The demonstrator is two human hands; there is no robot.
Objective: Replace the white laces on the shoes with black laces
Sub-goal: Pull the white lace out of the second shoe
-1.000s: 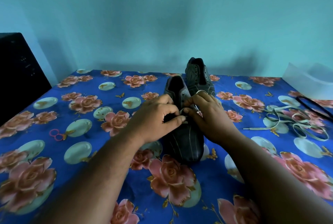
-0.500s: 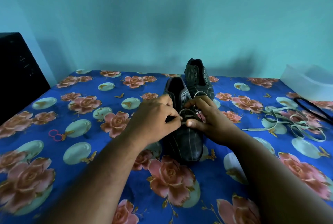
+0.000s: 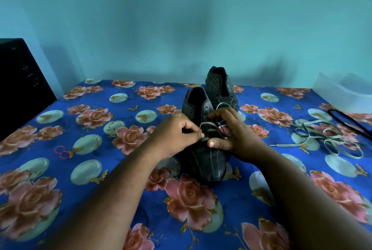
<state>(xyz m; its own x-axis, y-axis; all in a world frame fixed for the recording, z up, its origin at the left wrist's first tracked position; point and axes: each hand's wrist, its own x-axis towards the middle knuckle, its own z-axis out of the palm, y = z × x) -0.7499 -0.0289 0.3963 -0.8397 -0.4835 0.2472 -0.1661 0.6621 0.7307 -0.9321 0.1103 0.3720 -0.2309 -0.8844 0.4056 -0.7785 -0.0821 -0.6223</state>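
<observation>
The white lace (image 3: 209, 127) on the near shoe (image 3: 203, 149), mid-table, now stands in looser loops than a second ago. My left hand (image 3: 177, 135) pinches it; my right hand (image 3: 233, 133) curls around its strands, thumb pressing the shoe. It's coming free. A removed lace (image 3: 330, 139) lies right.

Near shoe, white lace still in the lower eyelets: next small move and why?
Probably draw the white lace out of the eyelet with the left hand, which already pinches it, while the right hand steadies the near shoe. One removed white lace already lies loose on the cloth, and the far shoe looks unlaced.
</observation>
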